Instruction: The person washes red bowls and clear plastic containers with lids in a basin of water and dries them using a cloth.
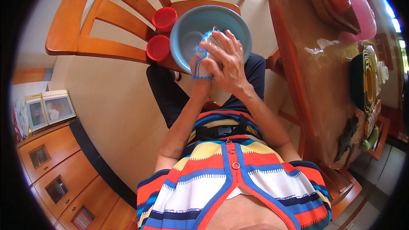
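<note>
Both hands are over a blue-grey plastic basin (175, 38). My left hand (202, 81) shows mainly at the wrist. Its fingers are hidden by a thin whitish cloth with blue edging (204, 70) and by the other hand. The cloth lies against the left hand, and whether it wraps all the way round I cannot tell. From the right side, my right hand (227, 54) clasps the cloth, thumb on the near side and fingers bent over the top. What lies in the basin beneath the hands is partly covered; a pale round shape shows at its left.
The basin sits on a wooden chair (204, 3). Beside it stand one red bowl (165, 19) and another red bowl (158, 48). At right, a wooden table (306, 80) holds a brown tray (338, 16), a pink container (362, 16) and stacked baskets (367, 80). Wooden cabinets (60, 169) are lower left.
</note>
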The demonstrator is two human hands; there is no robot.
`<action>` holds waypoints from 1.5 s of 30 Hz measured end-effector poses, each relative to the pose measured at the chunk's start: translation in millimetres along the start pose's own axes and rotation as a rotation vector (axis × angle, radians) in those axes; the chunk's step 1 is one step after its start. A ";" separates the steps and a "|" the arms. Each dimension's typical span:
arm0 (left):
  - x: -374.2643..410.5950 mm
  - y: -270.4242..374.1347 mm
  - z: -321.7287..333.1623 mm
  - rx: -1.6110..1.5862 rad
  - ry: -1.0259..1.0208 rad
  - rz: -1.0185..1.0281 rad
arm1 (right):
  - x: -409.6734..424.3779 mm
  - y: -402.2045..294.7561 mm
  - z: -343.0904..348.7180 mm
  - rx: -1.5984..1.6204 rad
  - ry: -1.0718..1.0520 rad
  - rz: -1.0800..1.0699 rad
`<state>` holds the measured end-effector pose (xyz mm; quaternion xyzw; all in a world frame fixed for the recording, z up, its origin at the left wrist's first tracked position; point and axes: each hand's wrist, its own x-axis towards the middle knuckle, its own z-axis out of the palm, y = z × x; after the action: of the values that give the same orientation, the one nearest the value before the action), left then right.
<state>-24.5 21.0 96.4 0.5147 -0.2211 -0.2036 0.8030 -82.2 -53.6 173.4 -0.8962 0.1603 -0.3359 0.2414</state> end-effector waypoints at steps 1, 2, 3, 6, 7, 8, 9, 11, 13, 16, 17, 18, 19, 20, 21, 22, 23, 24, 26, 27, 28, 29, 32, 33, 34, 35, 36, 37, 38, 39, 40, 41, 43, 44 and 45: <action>0.9 15.7 9.2 0.064 0.013 -0.063 | 2.3 9.2 4.7 0.084 -0.003 0.044; 1.5 33.9 18.1 0.129 0.024 -0.126 | 5.9 20.0 9.2 0.180 0.057 0.102; 2.4 46.3 24.6 0.195 0.035 -0.186 | 11.4 30.5 12.0 0.363 0.031 0.289; 0.9 45.0 28.3 0.207 -0.064 -0.111 | 21.2 50.4 10.4 0.797 -0.056 0.716; 0.4 44.5 28.8 0.225 -0.083 -0.082 | 21.5 53.7 8.1 0.864 -0.080 0.777; 1.5 41.6 28.7 0.204 -0.088 -0.073 | 21.4 55.6 6.8 0.931 -0.103 0.839; 3.3 37.1 27.4 0.185 -0.091 -0.066 | 17.7 55.2 8.6 0.821 -0.017 0.713; 5.7 32.9 24.6 0.136 -0.096 -0.093 | 3.1 46.2 12.4 0.598 0.149 0.460; 8.2 31.3 19.0 0.078 -0.105 -0.161 | -7.6 20.3 6.4 0.554 0.173 0.314; 11.6 35.4 3.9 0.143 -0.231 -0.210 | -13.1 7.0 4.5 0.473 0.167 0.159; 13.0 36.2 3.5 0.098 -0.232 -0.262 | -10.1 10.2 3.3 0.415 0.146 0.099; 12.5 38.0 7.1 -0.043 -0.164 -0.372 | -5.1 15.7 2.1 0.360 0.122 0.040; 13.2 38.9 10.2 -0.186 -0.096 -0.480 | 0.4 22.7 2.2 0.301 0.100 -0.019; 12.0 40.8 9.7 -0.162 -0.134 -0.466 | 4.9 28.6 4.8 0.392 0.074 0.041; 10.2 43.5 8.5 -0.138 -0.172 -0.450 | 10.0 39.3 7.6 0.529 0.020 0.189; 9.0 46.6 6.7 -0.112 -0.210 -0.437 | 12.4 51.4 10.7 0.667 -0.033 0.341; 10.0 49.5 6.2 -0.185 -0.238 -0.427 | 12.2 60.5 12.7 0.806 -0.087 0.492; 11.9 53.0 6.6 -0.260 -0.265 -0.416 | 10.6 66.7 13.1 0.966 -0.078 0.599; 17.2 63.0 12.0 -0.442 -0.254 -0.436 | 5.3 75.1 15.0 1.288 -0.055 0.811; 19.8 62.6 11.6 -0.526 -0.218 -0.477 | -2.4 77.8 23.7 1.245 0.017 0.752; 23.9 61.5 10.1 -0.613 -0.180 -0.518 | -7.5 72.5 31.6 1.199 0.086 0.694; 27.0 60.4 9.6 -0.699 -0.140 -0.558 | -14.8 70.0 31.4 1.284 0.111 0.722; 31.8 65.6 13.7 -0.684 0.012 -0.605 | -24.2 50.8 32.4 1.231 0.217 0.748; 33.6 66.5 15.7 -0.678 0.056 -0.624 | -28.1 46.1 33.1 1.156 0.264 0.746; 35.6 64.0 13.9 -0.709 0.078 -0.633 | -26.3 37.0 27.3 1.024 0.269 0.684; 36.2 60.6 10.6 -0.702 0.064 -0.620 | -25.0 27.9 21.4 0.888 0.282 0.629; 36.7 56.6 7.0 -0.696 0.048 -0.604 | -24.5 25.8 21.3 0.764 0.319 0.470; 37.2 52.4 2.3 -0.690 0.033 -0.588 | -24.3 23.9 20.3 0.638 0.351 0.313; 38.4 48.4 -4.8 -0.794 0.018 -0.621 | -25.9 24.0 14.6 0.583 0.252 0.238; 38.5 49.6 -5.3 -0.689 0.025 -0.612 | -24.4 19.7 10.5 0.438 0.192 0.123; 37.7 52.1 -5.5 -0.585 0.033 -0.602 | -21.7 13.8 5.6 0.293 0.132 0.008; 36.4 56.1 -4.7 -0.480 0.040 -0.591 | -17.5 9.0 1.5 0.148 0.071 -0.106; 34.3 70.5 3.7 -0.350 -0.016 -0.531 | -10.4 7.7 1.5 0.185 0.068 -0.097; 34.0 72.5 4.9 -0.308 -0.035 -0.509 | -6.8 12.6 4.2 0.201 0.058 -0.084; 33.9 73.2 4.9 -0.315 -0.051 -0.499 | -1.9 17.5 5.7 0.219 0.047 -0.075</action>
<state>7.8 26.9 170.2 0.4169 -0.0733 -0.4393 0.7924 -81.9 -65.5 159.1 -0.8617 0.0947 -0.3812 0.3212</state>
